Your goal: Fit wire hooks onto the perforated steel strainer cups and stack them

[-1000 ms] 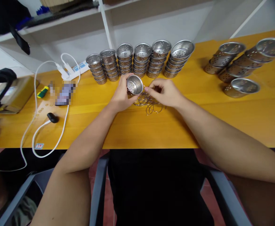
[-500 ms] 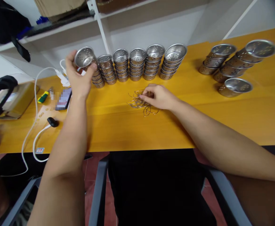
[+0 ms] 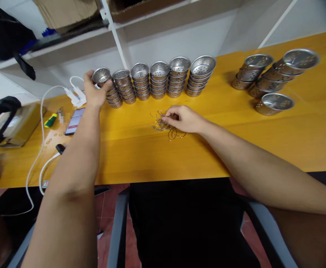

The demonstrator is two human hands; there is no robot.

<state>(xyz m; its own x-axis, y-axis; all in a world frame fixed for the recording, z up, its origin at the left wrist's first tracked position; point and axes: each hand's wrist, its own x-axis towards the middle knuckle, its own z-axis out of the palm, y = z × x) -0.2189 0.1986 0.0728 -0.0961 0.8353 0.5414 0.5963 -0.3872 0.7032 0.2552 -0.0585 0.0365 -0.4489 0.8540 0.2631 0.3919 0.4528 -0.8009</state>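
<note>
At the far left of a row of nested stacks, my left hand (image 3: 93, 95) is closed round the rim of a perforated metal cup (image 3: 101, 75), which sits at the top of the leftmost stack. My right hand (image 3: 187, 118) rests low over the table's middle, with thumb and fingers pinched together at a small tangle of thin bent wires (image 3: 174, 135). Its fingertips touch the wires; exactly how many they grip cannot be seen. Beside the left hand stands the second stack of cups (image 3: 121, 76), also open side up.
More cup stacks (image 3: 159, 70) continue rightward along the back. At the right stand two leaning stacks (image 3: 277, 76) and a single cup (image 3: 273, 104). A phone (image 3: 75, 121), a green-yellow screwdriver handle (image 3: 50, 120), white cables (image 3: 42, 137) and a cardboard box (image 3: 25, 124) lie at left.
My left hand has lowered, bringing the cup down onto the leftmost stack. My right hand stays pinched at the wires. The view has shifted slightly.
</note>
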